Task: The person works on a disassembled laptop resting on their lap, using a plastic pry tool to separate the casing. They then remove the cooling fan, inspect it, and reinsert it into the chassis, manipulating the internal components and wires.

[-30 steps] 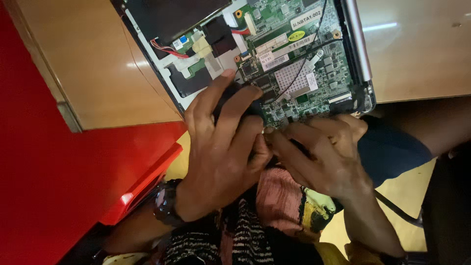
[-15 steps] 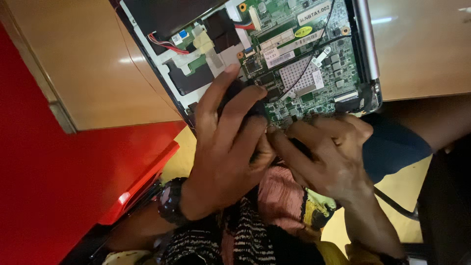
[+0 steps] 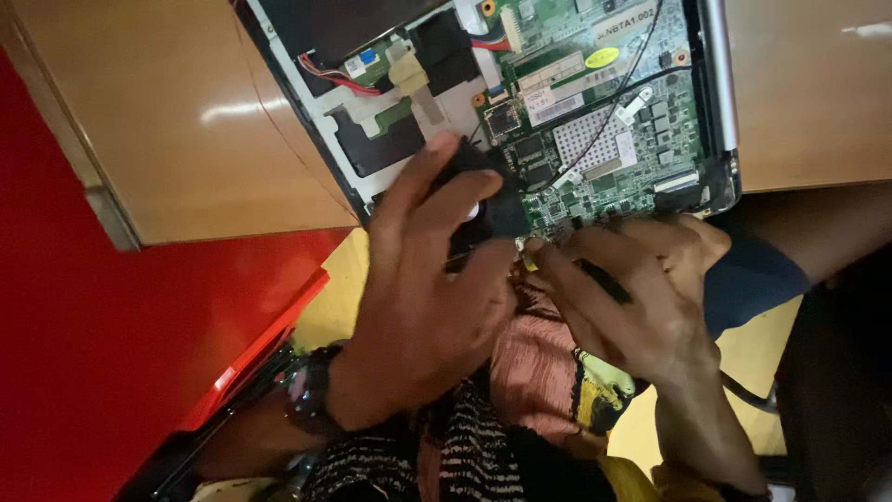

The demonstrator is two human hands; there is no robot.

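Access to the opened laptop [image 3: 595, 112] from the near edge of the bench [image 3: 186, 139] is blocked: the left hand [image 3: 427, 297] covers the black fan [image 3: 492, 200], and the right hand [image 3: 641, 297] lies just beside it. Thin black wires [image 3: 613, 93] cross the circuit board. Bare bench surface lies open toward the left and right edges.

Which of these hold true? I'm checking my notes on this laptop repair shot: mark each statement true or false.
1. The opened laptop lies on a wooden table. True.
2. The left hand rests on a black part at the green circuit board. True.
3. The right hand is empty. False: it holds a thin dark tool.
4. The left wrist is bare. False: it wears a wristwatch.
5. The floor area at left is blue. False: red.
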